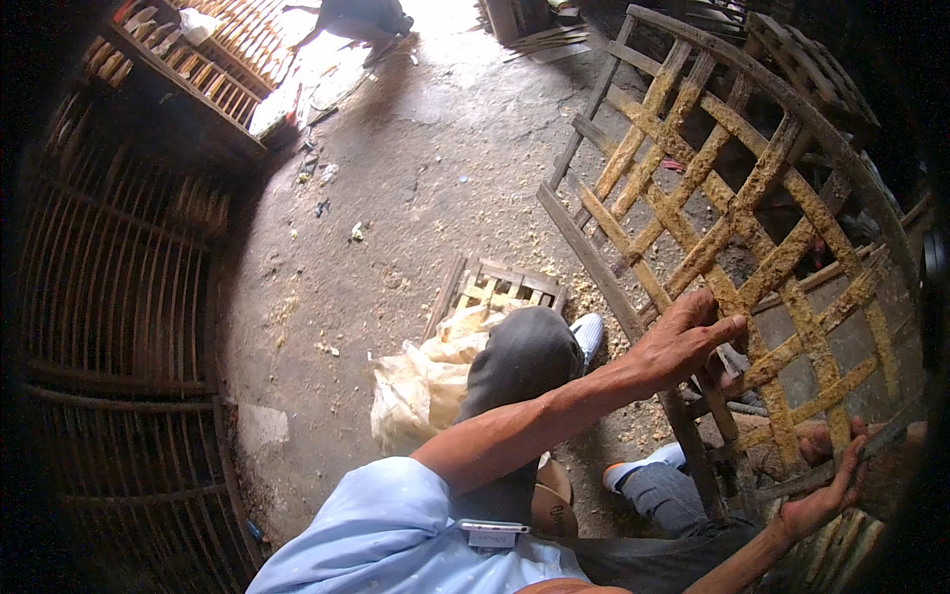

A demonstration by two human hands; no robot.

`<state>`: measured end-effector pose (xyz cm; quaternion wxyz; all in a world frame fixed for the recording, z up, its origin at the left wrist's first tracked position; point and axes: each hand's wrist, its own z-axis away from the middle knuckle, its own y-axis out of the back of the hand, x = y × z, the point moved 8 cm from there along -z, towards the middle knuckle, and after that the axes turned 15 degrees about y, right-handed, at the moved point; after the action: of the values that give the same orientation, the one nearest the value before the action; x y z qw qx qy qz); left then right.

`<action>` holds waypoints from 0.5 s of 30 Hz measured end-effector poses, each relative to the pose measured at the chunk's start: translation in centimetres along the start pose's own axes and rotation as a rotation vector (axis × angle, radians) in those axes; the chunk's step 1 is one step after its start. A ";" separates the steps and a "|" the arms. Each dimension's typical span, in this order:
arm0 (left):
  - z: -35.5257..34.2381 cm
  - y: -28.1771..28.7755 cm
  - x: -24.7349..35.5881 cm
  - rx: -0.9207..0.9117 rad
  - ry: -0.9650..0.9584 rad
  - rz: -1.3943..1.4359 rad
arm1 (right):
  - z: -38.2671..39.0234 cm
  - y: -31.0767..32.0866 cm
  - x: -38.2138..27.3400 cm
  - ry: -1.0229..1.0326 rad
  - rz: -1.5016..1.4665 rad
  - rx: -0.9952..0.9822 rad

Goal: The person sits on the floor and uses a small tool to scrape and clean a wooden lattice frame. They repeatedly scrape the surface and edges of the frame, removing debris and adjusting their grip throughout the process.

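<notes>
A wooden frame with criss-crossed flat strips stands tilted on the right, its strips coated with a rough yellowish crust. My left arm reaches across to it, and my left hand is closed around a strip near the lower middle; some of its fingers are partly hidden behind the lattice. Lower down, my right hand grips the frame's bottom edge rail from below. Both hands are in contact with the same frame.
A crumpled cream plastic sheet lies beside my dark-trousered knee. Behind it rests a smaller slatted frame. Slatted wooden racks line the left side. Debris dots the concrete floor. Another person is at the far end.
</notes>
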<state>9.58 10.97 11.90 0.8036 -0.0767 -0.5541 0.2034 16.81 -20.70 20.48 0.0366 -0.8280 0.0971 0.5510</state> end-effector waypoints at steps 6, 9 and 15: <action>0.6 0.0 0.5 -0.010 0.028 0.025 | -0.6 0.2 -0.8 0.121 0.113 -0.020; 0.0 0.3 -0.3 0.037 0.065 -0.013 | -0.4 0.0 -0.6 0.093 0.069 -0.022; 0.3 0.0 0.2 0.046 0.081 0.031 | 0.0 -0.3 -0.7 0.037 0.016 -0.043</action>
<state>9.40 11.02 12.15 0.8236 -0.0748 -0.5151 0.2252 16.59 -20.35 21.06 0.0127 -0.8379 0.0926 0.5378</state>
